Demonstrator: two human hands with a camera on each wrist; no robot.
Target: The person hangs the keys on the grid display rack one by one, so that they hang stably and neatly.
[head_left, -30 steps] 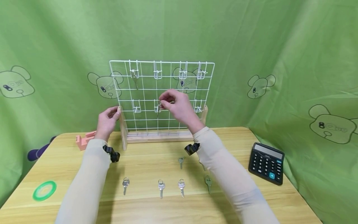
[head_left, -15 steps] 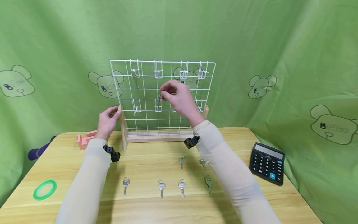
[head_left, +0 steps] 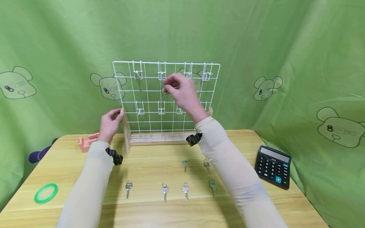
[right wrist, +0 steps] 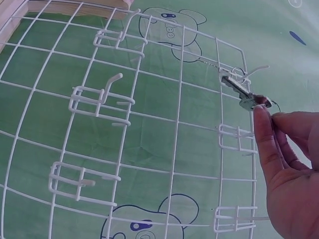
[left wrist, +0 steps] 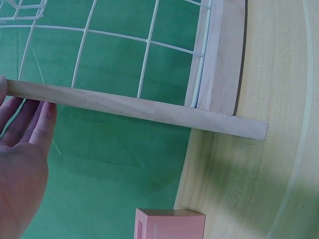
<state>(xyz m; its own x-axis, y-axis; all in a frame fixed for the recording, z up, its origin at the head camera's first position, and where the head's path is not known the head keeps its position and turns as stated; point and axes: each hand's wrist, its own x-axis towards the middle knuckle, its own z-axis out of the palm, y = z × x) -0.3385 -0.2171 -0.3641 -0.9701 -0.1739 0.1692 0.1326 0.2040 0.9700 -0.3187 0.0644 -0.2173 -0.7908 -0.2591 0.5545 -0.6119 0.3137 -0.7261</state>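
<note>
My right hand [head_left: 182, 91] pinches a silver key [right wrist: 246, 97] on a ring [right wrist: 278, 105] between thumb and fingertips. It holds the key in front of the white wire grid [head_left: 154, 122], below the second hook [head_left: 161, 75] of the top row. A further key [head_left: 138, 80] hangs from the top-left hook. At the grid's left side, my left hand [head_left: 110, 123] grips the upper end of the wooden upright [left wrist: 124, 105], thumb on one face and fingers on the other. Several ringed keys, among them one key [head_left: 165, 192] at the front, lie on the table.
A black calculator [head_left: 272, 166] lies on the right of the wooden table [head_left: 148, 212]. Left of the rack are a pink block-like holder [head_left: 84, 144] and a green ring-shaped roll [head_left: 46, 193]. A green curtain [head_left: 228, 38] hangs behind.
My right hand has risen with the key from the lower row's second hook towards the top row. My left hand has stayed on the upright.
</note>
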